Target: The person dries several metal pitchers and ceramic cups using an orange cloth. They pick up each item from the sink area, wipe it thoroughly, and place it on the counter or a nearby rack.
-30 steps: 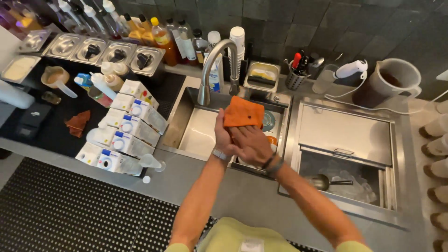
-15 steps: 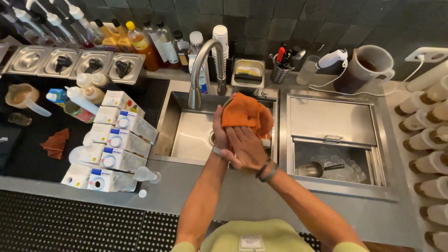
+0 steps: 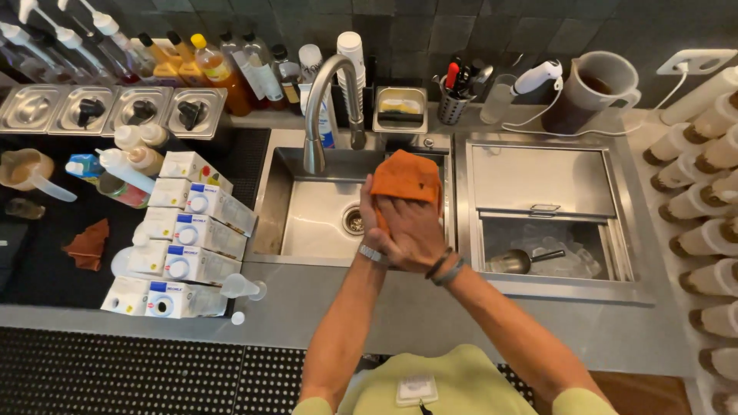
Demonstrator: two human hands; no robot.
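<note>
Two hands press an orange cloth (image 3: 405, 178) between them over the steel sink (image 3: 307, 223), right of the curved tap (image 3: 327, 100). The right hand (image 3: 411, 230) lies on top, its grip clenched on the cloth; the left hand (image 3: 378, 219) is mostly hidden beneath, grip clasping the cloth too. The bunched cloth's long axis points away toward the wall. Slackening could drop it into the sink, I judge

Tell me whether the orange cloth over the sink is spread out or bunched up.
Bunched up. The orange cloth is crumpled between the left hand and right hand above the sink, not spread flat.
</note>
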